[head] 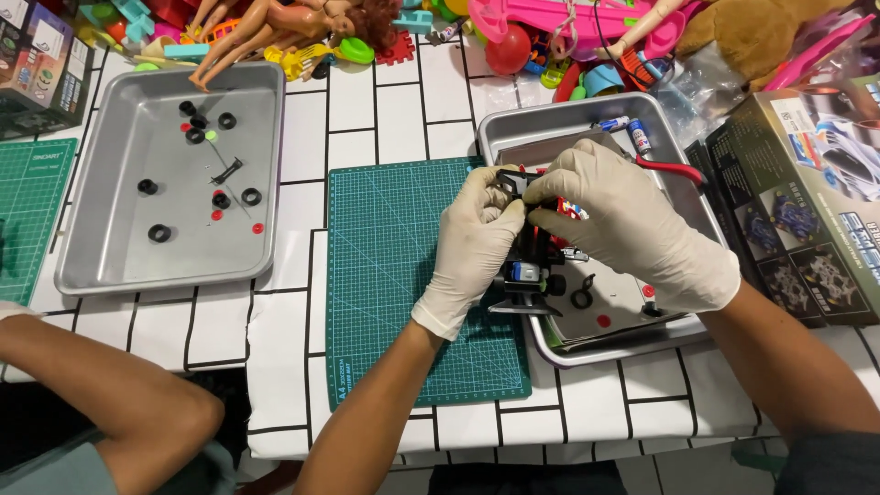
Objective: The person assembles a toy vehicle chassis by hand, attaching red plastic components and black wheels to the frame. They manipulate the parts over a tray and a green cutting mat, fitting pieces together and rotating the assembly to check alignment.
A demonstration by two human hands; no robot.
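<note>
One camera, worn on the head, looked steeply down and forward over the table [367, 101] from close range. The near table edge ran across the bottom of the view, with the person's forearms entering from below. The green mat [394, 275] sat near the centre, the left tray [110, 266] and right tray [550, 119] to either side. The toy pile [302, 37] crossed the top edge, farthest from the lens. Another person's arm [110, 394] showed at lower left.
</note>
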